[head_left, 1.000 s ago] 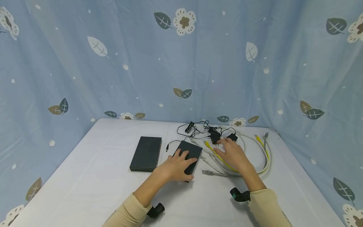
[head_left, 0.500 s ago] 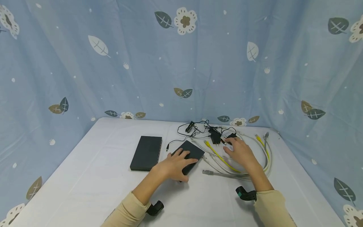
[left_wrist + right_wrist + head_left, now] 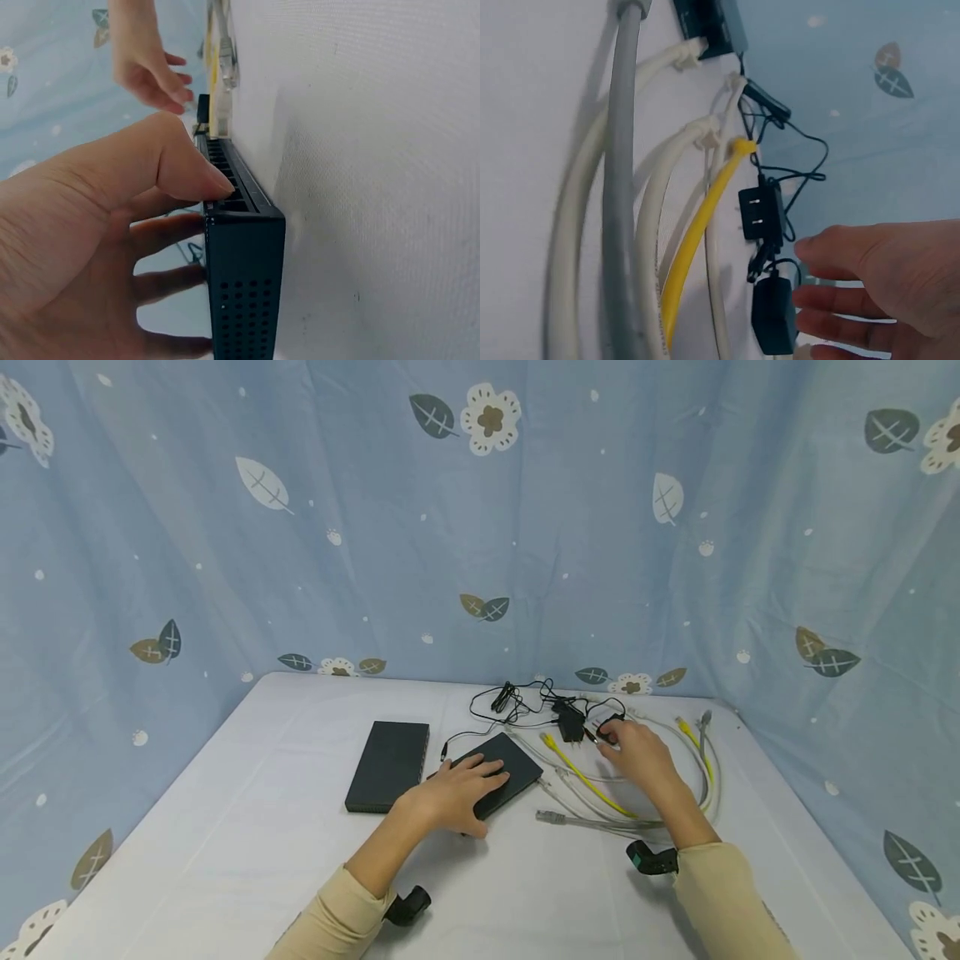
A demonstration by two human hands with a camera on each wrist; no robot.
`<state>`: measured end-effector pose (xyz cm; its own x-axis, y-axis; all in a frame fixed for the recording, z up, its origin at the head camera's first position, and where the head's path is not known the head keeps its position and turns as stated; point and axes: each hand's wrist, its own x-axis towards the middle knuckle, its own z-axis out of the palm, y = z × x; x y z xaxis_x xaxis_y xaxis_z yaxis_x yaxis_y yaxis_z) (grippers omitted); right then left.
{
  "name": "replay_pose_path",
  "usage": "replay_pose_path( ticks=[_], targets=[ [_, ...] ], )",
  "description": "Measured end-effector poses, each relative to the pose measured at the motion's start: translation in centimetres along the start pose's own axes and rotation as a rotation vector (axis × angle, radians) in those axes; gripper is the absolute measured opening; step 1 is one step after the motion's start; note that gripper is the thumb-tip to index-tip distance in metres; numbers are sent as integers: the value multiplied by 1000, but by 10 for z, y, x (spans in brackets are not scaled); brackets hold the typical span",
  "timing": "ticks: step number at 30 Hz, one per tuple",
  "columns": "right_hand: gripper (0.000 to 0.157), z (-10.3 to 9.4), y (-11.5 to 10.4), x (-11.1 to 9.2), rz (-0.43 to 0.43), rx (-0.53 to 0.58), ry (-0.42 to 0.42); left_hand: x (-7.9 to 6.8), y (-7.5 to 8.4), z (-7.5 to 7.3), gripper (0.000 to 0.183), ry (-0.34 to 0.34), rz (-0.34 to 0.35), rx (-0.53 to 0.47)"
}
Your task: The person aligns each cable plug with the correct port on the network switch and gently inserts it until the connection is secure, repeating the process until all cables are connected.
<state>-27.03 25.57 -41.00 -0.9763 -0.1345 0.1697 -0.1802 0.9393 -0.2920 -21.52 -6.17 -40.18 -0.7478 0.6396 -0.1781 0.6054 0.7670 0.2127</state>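
While the left hand rests, fingers spread, on a flat black plastic box lying askew on the white table, the right hand, thumb and fingers parted, hangs at a small black plastic power adapter; contact cannot be told. Pinching the adapter's body and easing it clear of the thin black leads would serve best. Counted: two boxes, the second farther left; two adapters, the other nearby; overlapping slim network cables, uncountable.
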Motion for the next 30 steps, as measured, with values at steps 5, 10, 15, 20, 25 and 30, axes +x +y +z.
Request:
replay_pose_path(
  ticks=[5, 10, 15, 20, 25, 30],
  targets=[
    [23, 5, -1, 12, 0, -35, 2, 0, -1, 0, 79, -18, 0, 24],
    [16, 12, -3, 23, -4, -102, 0, 0, -1, 1, 79, -21, 5, 27],
    [14, 16, -7, 32, -24, -177, -7, 0, -2, 2, 77, -9, -1, 35],
    [13, 19, -12, 37, 3, -205, -37, 3, -1, 2, 73, 30, -8, 65],
    [13, 23, -18, 42, 50, -263, -39, 4, -1, 2, 72, 34, -30, 90],
    [22, 27, -18, 46, 104, -328, -62, 5, -1, 2, 72, 31, -29, 103]
  ],
)
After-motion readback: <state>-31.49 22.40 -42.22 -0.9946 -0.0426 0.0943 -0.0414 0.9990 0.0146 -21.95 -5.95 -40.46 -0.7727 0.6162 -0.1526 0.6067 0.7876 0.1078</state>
